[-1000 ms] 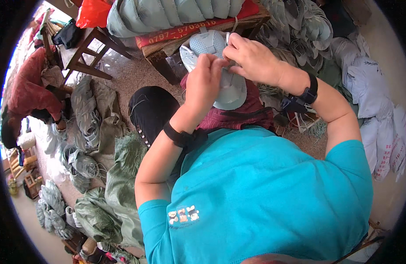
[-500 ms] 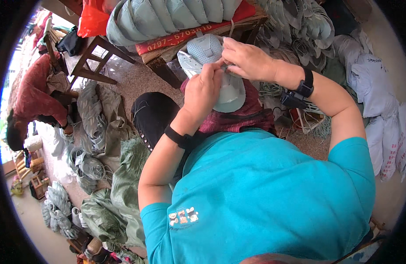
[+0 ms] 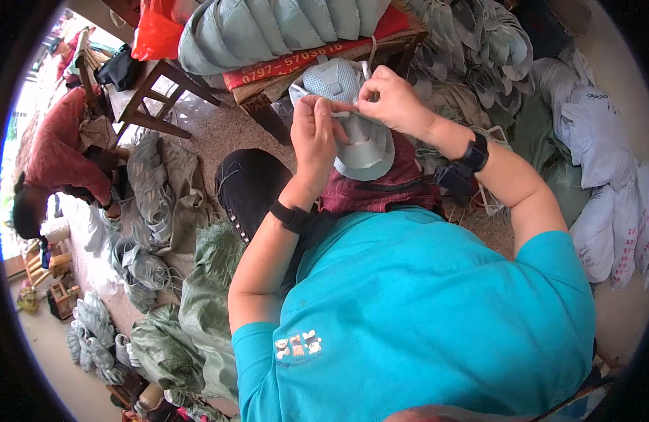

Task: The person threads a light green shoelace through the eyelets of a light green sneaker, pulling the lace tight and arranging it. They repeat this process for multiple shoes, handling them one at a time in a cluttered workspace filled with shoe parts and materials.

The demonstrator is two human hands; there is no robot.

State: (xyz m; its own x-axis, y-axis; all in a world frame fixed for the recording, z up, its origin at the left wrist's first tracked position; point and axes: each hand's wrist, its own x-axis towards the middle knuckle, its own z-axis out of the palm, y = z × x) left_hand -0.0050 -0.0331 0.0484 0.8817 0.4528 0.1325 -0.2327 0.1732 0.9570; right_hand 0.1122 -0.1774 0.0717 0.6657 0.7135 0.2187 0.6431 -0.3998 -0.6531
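Observation:
A pale grey shoe upper [image 3: 331, 79] rests on my lap, its perforated toe part away from me and its smooth, rounded end near my body. Over its middle both of my hands are closed in a pinch, a little apart. My left hand [image 3: 314, 137] is at the upper's left side, thumb and fingers pressed together. From the right, my right hand [image 3: 395, 102] pinches with thumb and forefinger. A thin pale strip that looks like a shoelace [image 3: 343, 113] runs between the fingertips. My fingers partly hide it and the upper's opening.
A wooden bench [image 3: 268, 105] ahead bears a row of nested grey uppers [image 3: 268, 35] on a red cloth. More uppers hang in bundles [image 3: 472, 49] at the far right, beside white sacks [image 3: 599, 141]. Green sacks [image 3: 208, 302] lie left. A person in red [image 3: 64, 148] bends at far left.
My hands have drawn slightly apart, the left moving left and nearer me, with the pale strip now visible between them. The whole view has shifted slightly.

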